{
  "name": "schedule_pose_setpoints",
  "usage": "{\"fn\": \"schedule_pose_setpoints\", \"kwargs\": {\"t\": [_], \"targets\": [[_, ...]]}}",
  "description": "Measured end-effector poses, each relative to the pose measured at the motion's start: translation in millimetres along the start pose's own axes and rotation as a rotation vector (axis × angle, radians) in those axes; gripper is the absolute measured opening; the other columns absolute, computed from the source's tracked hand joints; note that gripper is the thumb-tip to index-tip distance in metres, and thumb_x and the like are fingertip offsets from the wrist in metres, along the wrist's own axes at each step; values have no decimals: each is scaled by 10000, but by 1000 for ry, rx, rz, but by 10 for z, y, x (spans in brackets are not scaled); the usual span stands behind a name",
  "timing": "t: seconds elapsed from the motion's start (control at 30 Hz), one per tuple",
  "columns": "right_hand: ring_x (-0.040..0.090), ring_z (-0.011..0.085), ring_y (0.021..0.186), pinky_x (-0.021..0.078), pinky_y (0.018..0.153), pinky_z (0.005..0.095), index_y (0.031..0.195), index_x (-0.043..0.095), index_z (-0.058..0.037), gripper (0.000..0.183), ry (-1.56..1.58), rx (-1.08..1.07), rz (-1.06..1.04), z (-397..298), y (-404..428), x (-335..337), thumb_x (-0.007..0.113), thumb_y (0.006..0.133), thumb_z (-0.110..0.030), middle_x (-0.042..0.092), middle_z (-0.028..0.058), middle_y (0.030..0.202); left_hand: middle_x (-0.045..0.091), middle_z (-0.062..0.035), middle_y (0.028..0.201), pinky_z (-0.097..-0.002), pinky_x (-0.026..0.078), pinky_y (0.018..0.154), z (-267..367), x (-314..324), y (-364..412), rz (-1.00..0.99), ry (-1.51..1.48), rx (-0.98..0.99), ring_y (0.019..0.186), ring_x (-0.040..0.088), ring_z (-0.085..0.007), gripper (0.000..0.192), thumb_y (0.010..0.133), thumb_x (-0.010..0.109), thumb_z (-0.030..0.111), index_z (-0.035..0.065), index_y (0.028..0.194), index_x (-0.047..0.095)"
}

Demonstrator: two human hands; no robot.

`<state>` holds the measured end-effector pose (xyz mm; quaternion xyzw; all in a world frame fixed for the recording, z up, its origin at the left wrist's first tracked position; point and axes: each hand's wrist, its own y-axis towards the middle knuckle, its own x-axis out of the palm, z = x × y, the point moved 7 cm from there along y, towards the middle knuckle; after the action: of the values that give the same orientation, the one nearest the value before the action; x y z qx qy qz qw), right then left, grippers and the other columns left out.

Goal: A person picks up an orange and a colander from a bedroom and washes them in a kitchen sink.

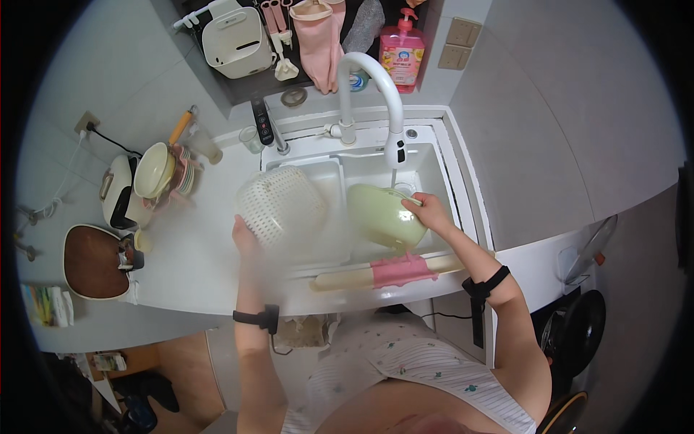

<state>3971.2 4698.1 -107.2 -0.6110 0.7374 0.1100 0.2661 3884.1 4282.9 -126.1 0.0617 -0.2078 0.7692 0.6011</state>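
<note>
My left hand (245, 237) holds the rim of a white perforated plastic strainer basket (282, 203), tilted over the left part of the sink. With my right hand (429, 211) I grip the rim of a light green plastic basin (387, 217), tipped on its side in the right bowl of the white sink (444, 179). A white pull-down faucet (398, 116) arches above it, and a stream falls from its spout behind the basin's rim. The lower left of the view is blurred, so the fingers under the strainer are partly hidden.
A pink cloth (404, 270) lies over the sink's front edge. Left on the counter stand a drinking glass (250, 140), stacked bowls (155, 171), and a brown-faced board or tray (95, 261). Behind the sink are a pink soap bottle (401, 59) and hanging pink rubber gloves (319, 43).
</note>
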Motion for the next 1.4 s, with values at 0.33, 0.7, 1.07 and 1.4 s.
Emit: {"fn": "schedule_pose_setpoints", "kwargs": {"t": [0.33,0.7,1.07,1.4], "targets": [[528,300,599,419,532,367,783,556,-80,221,-493,-607,-174,-999,-552,402,567,717,-290,561,110,660,489,-149,1044,-355,442,785,104,-115,-111,-56,-160,69,927,512,-239,437,892,208,302,-46,1109,358],[528,208,559,420,525,338,713,483,-103,151,-904,-848,-60,10,-609,374,559,694,-233,499,29,614,516,-135,998,-344,417,764,-1262,-446,630,13,17,-225,874,516,-219,408,888,258,287,-53,1044,420],[517,223,504,406,435,325,705,496,-101,181,-706,-801,89,249,-483,237,547,728,-273,510,37,625,526,-229,781,-379,398,691,-606,164,532,18,1083,287,771,498,-350,254,739,421,69,-71,946,468],[501,250,493,394,430,342,650,473,-81,210,-547,-719,125,326,-310,95,557,728,-258,492,64,579,523,-194,826,-306,444,581,-584,1192,-125,-349,813,535,646,546,-229,212,801,468,131,-22,947,475]]}}
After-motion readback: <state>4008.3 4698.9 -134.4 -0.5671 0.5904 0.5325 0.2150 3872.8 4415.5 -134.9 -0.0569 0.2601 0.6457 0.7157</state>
